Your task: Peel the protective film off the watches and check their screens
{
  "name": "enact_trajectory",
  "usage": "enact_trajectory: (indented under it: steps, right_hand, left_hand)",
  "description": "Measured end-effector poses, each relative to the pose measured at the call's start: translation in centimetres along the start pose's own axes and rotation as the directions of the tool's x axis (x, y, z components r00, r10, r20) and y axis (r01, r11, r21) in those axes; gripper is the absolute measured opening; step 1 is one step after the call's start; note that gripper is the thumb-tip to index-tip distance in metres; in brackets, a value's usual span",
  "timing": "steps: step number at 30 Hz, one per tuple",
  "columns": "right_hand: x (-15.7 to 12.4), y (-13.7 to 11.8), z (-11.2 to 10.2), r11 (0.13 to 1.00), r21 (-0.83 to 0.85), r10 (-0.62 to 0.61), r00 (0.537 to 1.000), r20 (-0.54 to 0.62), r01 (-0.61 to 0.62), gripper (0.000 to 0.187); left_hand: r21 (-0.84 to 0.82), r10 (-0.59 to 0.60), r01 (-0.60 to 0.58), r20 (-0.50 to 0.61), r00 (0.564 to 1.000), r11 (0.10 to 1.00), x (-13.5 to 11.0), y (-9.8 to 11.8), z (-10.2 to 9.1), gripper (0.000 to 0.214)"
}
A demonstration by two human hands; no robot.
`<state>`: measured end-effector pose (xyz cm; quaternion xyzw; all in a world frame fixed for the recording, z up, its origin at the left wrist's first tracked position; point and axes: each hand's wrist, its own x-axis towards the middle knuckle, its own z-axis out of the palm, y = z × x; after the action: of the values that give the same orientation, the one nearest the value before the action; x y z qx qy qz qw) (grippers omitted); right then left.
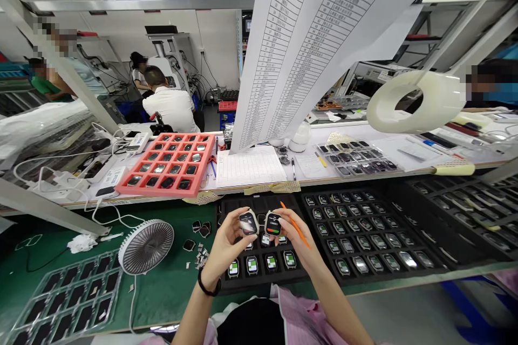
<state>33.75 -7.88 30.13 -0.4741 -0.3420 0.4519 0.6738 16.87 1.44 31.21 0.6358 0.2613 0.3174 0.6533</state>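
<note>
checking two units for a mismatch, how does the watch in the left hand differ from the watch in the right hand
The watch in the left hand has a dark, reflective screen, while the watch in the right hand shows red and green colour on its screen. The left hand holds only its watch; the right hand also holds an orange pick. Both are rounded-rectangle watch bodies, no strap visible, held above a black tray.

Two hands (pixel 224 245) (pixel 295 240), two smartwatches (pixel 248 222) (pixel 273 223), one orange pick (pixel 301 237), one desk fan (pixel 145 247), one red tray (pixel 159 192)

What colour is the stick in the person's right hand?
The stick is orange, clearest in the head view.
</note>
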Motion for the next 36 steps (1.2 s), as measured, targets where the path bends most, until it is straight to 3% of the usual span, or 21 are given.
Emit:
enact_trajectory:
  steps: [6, 19, 25, 36]
  right_hand:
    - [0.3, 0.2, 0.4, 0.999, -0.032, 0.003, 1.000, -0.002, -0.003, 0.026]
    - [1.0, 1.2, 0.5, 0.999, -0.033, 0.032, 0.998, 0.048, -0.031, 0.038]
    - [0.5, 0.9, 0.2, 0.997, -0.060, 0.041, 0.998, 0.053, -0.038, 0.030]
    - [0.6, 0.9, 0.3, 0.996, -0.067, 0.051, 0.997, -0.052, -0.054, 0.027]
  left_hand:
    - [0.205, 0.042, -0.020, -0.102, 0.994, 0.979, 0.3, -0.7, 0.2, 0.047]
    - [0.231, 0.046, -0.017, -0.124, 0.991, 0.973, 0.4, -1.1, 0.1, 0.044]
    - [0.253, 0.036, -0.003, -0.126, 0.991, 0.967, 0.3, -0.8, 0.1, 0.038]
    - [0.222, 0.023, 0.008, -0.137, 0.990, 0.975, 0.3, -0.4, 0.4, 0.036]
